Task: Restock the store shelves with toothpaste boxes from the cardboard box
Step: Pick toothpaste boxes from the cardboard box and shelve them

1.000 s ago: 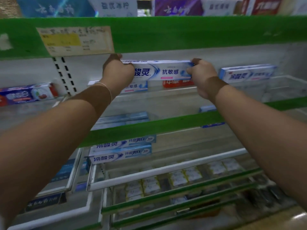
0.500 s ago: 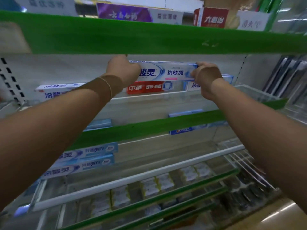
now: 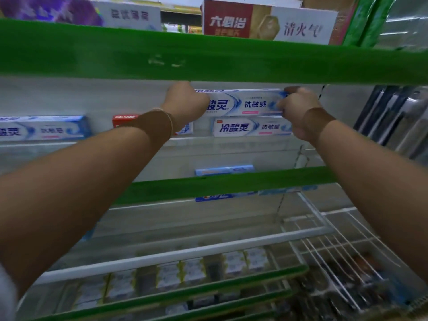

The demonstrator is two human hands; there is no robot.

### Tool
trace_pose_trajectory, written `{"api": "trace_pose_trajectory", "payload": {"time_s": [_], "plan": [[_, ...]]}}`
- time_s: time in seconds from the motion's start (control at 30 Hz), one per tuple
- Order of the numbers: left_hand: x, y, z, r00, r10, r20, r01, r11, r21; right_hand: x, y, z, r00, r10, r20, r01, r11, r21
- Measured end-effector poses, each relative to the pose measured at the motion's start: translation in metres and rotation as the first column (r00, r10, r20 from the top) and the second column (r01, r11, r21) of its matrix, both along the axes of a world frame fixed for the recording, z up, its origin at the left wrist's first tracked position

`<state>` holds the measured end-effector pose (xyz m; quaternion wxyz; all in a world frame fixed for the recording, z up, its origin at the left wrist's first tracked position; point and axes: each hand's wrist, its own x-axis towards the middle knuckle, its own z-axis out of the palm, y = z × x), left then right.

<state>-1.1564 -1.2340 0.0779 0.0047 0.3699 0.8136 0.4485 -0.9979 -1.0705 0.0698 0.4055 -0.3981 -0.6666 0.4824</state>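
I hold a white and blue toothpaste box (image 3: 245, 103) level by its two ends, just under the green edge of the shelf above. My left hand (image 3: 185, 105) grips its left end and my right hand (image 3: 298, 110) grips its right end. Directly below it a matching toothpaste box (image 3: 251, 127) lies on the shelf (image 3: 231, 181). A red box (image 3: 125, 119) lies left of that, partly hidden by my left wrist. Another white and blue box (image 3: 44, 128) lies at the far left. The cardboard box is out of view.
The green front of the upper shelf (image 3: 208, 59) runs close above my hands, with larger boxes (image 3: 266, 22) standing on top. Lower shelves hold blue boxes (image 3: 224, 170) and small packs (image 3: 185, 272). A white wire rack (image 3: 335, 251) sits at the lower right.
My hands and the held box have moved right along the shelf, from above the red box to above the matching white and blue box. The view has shifted right too.
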Motion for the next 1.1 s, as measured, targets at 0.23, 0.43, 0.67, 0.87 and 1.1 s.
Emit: {"api": "trace_pose_trajectory", "payload": {"time_s": [0.23, 0.43, 0.67, 0.87, 1.1], "plan": [[0.02, 0.037, 0.003, 0.999, 0.014, 0.036, -0.013, 0.999, -0.032, 0.016, 0.037, -0.006, 0.999, 0.026, -0.044, -0.025, 1.0, 0.008], [0.022, 0.056, -0.001, 1.0, 0.014, 0.023, -0.014, 1.0, -0.015, 0.015, 0.055, -0.011, 0.996, 0.065, -0.062, -0.064, 0.998, 0.012], [0.01, 0.069, -0.013, 0.991, -0.036, 0.125, 0.022, 0.994, 0.106, 0.011, 0.07, -0.019, 0.999, 0.019, 0.044, -0.022, 0.998, 0.065], [-0.006, 0.065, -0.021, 0.987, -0.016, 0.162, -0.013, 0.984, 0.175, 0.004, 0.054, -0.016, 0.962, -0.19, 0.196, 0.09, 0.899, 0.429], [-0.028, 0.015, -0.019, 0.997, 0.043, 0.061, -0.051, 0.989, 0.14, -0.025, -0.01, -0.007, 0.914, -0.172, 0.368, -0.069, 0.827, 0.559]]}}
